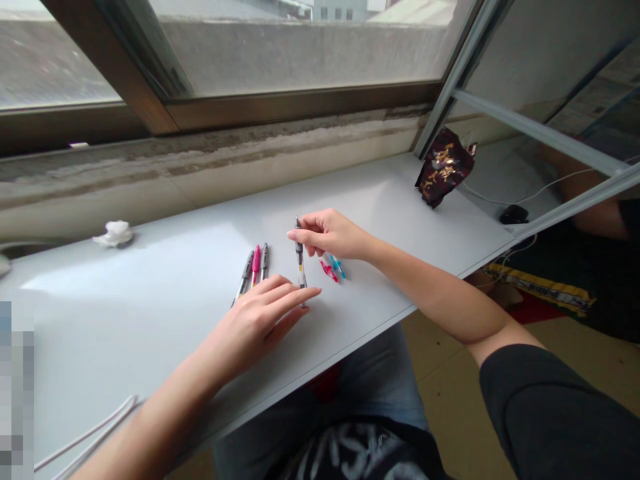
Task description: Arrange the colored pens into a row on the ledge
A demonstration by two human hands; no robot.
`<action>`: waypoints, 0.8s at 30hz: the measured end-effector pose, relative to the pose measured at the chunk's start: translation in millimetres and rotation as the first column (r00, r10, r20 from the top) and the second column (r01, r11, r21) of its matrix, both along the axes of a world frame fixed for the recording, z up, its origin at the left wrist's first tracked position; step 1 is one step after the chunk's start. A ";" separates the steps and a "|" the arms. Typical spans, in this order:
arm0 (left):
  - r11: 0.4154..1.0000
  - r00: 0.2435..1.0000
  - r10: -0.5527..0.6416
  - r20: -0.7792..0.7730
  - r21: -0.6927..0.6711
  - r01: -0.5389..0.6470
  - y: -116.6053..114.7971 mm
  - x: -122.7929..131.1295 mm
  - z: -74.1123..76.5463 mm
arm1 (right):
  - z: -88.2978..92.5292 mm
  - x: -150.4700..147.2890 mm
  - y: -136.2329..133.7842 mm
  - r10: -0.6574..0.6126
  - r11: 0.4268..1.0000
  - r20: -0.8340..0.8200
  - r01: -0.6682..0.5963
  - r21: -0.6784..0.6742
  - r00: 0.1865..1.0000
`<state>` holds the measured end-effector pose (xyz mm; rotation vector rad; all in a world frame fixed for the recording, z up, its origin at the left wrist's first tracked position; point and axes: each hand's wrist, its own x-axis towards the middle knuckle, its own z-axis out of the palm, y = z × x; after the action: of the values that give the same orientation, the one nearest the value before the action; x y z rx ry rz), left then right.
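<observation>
**Clear pen held at both ends' reach, axis run across desk, far edge to near edge**

At far L, a crumpled white tissue (116,233) is set by the far edge of the desk (150,300); a white cable (90,433) is seen toward the near edge. Next, approx. mid-desk, three pens are laid side by side, clips toward the far edge: dark-grey pen (247,267), pink pen (257,259), grey pen (265,255).

By these, the L hand (260,317) is held palm down, fingers mostly together, index stretched out, thumb below it. Whether the near end of the clear pen (301,268) is gripped there can't be told.

That pen is placed btwn the hands, over mid-desk, nearer the near edge. Its grey end (prob. clip end) is pointed at the far edge, leaned slightly L; how far it's tipped up is unclear. Judged light, stiff, a bit slippery on smooth plastic, not very fragile; best held at the grey part or mid-barrel.

The grey part is pinched btwn thumb and fingers of the R hand (330,233). Below that hand, a red-ended pen (329,269) and blue-ended pen (337,267) are partly hidden. At far R, a dark packet (443,167) is stood nr the far R corner.
</observation>
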<state>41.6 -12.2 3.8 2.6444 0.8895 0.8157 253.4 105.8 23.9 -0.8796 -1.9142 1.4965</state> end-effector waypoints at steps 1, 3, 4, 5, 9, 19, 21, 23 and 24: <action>1.000 1.000 -0.005 -0.007 -0.005 0.005 0.3 -0.3 -0.3 | -0.1 0.1 0.3 0.000 1.000 0.005 0.000 0.002 1.000; 1.000 1.000 -0.011 -0.006 -0.002 0.011 0.6 -0.6 -0.6 | -0.5 0.4 1.0 -0.004 1.000 0.019 0.004 0.007 1.000; 1.000 1.000 -0.009 -0.001 0.004 0.009 0.6 -0.7 -0.7 | -0.6 0.5 1.2 -0.005 1.000 0.026 0.005 0.010 1.000; 1.000 1.000 -0.008 0.002 0.009 0.008 0.5 -0.7 -0.8 | -0.8 0.7 1.4 -0.005 1.000 0.031 0.004 0.012 1.000; 1.000 0.999 -0.009 -0.047 0.004 0.010 1.0 -0.9 -2.6 | -1.2 1.1 1.6 0.008 0.999 0.036 -0.009 0.030 0.999; 1.000 1.000 -0.017 -0.024 -0.022 0.016 0.3 0.0 1.1 | -1.2 0.8 0.8 0.003 0.998 0.082 -0.009 0.064 0.997; 0.999 0.998 -0.028 -0.049 -0.046 0.026 -0.4 -0.1 2.5 | -0.8 0.5 -0.3 0.018 0.997 0.090 -0.024 0.069 0.996; 0.997 0.997 -0.038 -0.066 -0.064 0.034 -0.2 -0.5 2.3 | -1.0 0.0 -0.8 0.020 0.997 0.095 -0.027 0.076 0.995; 0.997 0.997 -0.035 -0.067 -0.067 0.031 0.2 -0.8 1.6 | -1.4 -0.1 -0.6 0.015 0.996 0.099 -0.024 0.083 0.995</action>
<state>40.8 -12.0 5.4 2.6366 0.8714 0.6798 253.2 105.2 22.5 -0.9149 -2.0466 1.3963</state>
